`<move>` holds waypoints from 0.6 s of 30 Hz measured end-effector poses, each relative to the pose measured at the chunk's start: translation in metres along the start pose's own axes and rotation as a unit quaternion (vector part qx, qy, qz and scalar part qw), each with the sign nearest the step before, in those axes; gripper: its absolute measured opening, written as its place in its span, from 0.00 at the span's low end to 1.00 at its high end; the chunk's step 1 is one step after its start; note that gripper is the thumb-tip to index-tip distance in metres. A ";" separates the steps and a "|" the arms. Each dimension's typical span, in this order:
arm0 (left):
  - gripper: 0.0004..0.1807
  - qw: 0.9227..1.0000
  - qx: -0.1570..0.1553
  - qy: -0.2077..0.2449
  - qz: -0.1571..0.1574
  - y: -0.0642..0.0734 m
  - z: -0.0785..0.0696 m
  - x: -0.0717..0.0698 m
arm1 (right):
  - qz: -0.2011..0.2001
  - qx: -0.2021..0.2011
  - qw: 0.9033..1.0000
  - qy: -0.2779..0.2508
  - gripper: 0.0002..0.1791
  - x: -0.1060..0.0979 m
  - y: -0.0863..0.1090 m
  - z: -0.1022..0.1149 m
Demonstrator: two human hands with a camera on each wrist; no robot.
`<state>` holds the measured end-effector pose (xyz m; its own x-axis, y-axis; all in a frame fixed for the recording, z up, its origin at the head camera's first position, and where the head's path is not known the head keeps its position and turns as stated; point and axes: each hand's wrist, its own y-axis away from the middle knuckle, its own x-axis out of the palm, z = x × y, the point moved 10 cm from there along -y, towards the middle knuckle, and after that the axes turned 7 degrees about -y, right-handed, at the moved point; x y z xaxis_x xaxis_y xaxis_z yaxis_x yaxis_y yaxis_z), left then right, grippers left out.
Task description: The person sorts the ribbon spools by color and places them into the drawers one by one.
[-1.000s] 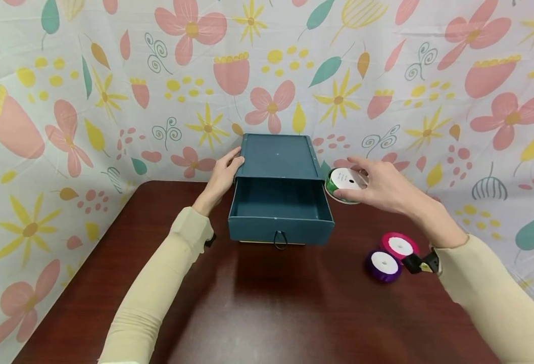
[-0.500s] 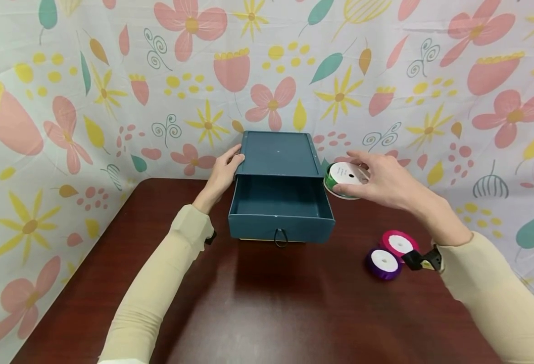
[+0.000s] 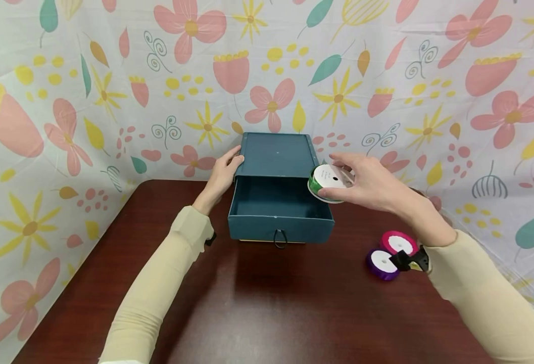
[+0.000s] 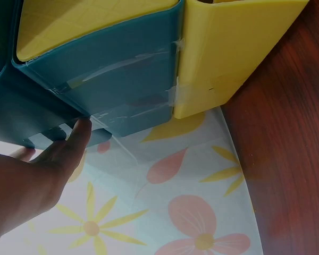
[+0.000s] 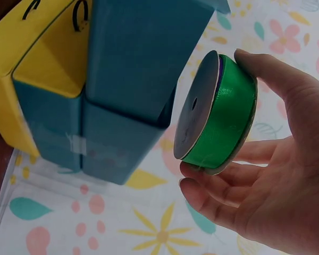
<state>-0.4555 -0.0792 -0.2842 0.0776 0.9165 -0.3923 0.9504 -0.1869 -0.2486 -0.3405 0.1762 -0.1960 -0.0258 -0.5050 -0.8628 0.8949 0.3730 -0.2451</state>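
A stack of blue and yellow drawer boxes stands against the wall. Its top blue drawer (image 3: pixel 280 229) is pulled out, with a black loop on the front and nothing visible inside. My right hand (image 3: pixel 376 184) grips a spool of green ribbon (image 3: pixel 332 179) with white sides between thumb and fingers, over the drawer's right edge. In the right wrist view the green ribbon spool (image 5: pixel 228 114) is beside the blue box (image 5: pixel 143 58). My left hand (image 3: pixel 223 174) rests on the left side of the box top (image 3: pixel 278 154). In the left wrist view my left hand (image 4: pixel 42 180) touches the box's side with its fingertips.
On the dark wooden table (image 3: pixel 267 313), a magenta ribbon spool (image 3: pixel 398 243) and a purple ribbon spool (image 3: pixel 383 264) lie to the right, below my right forearm. A flower-patterned cloth (image 3: pixel 157 101) hangs behind and along the left side.
My right hand has carried the green ribbon spool to the left, from beside the box to over the drawer's right edge. My left hand has stayed on the box.
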 end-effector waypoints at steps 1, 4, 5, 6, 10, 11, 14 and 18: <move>0.29 1.000 0.000 -0.001 -0.001 0.000 0.000 0.000 | -0.001 -0.004 1.000 0.000 0.47 0.001 -0.001 0.002; 0.30 1.000 0.005 -0.005 -0.006 -0.003 0.004 0.000 | 0.000 -0.016 1.000 0.003 0.47 0.006 -0.005 0.010; 0.30 1.000 0.003 -0.005 -0.006 -0.002 0.004 0.000 | 0.000 -0.019 1.000 0.003 0.46 0.007 -0.006 0.012; 0.30 1.000 0.003 -0.005 -0.005 -0.002 0.004 0.000 | 0.001 -0.023 1.000 0.004 0.46 0.009 -0.007 0.015; 0.29 1.000 -0.002 -0.003 -0.001 -0.002 0.004 0.001 | 0.005 -0.035 0.999 0.002 0.44 0.016 -0.011 0.025; 0.29 1.000 -0.005 -0.002 0.001 -0.001 0.003 0.001 | 0.007 -0.037 0.999 0.001 0.44 0.017 -0.012 0.028; 0.29 1.000 -0.010 0.003 0.006 0.002 -0.001 0.000 | 0.014 -0.045 0.999 -0.001 0.43 0.023 -0.015 0.033; 0.28 1.000 -0.014 0.000 0.011 0.010 -0.017 -0.001 | 0.021 -0.059 0.998 0.003 0.44 0.029 -0.018 0.040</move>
<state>-0.4406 -0.0762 -0.2716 0.0979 0.9126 -0.3970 0.9567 -0.1962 -0.2149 -0.3396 0.1238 -0.1988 0.0072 -0.4831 -0.8755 0.8370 0.4820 -0.2591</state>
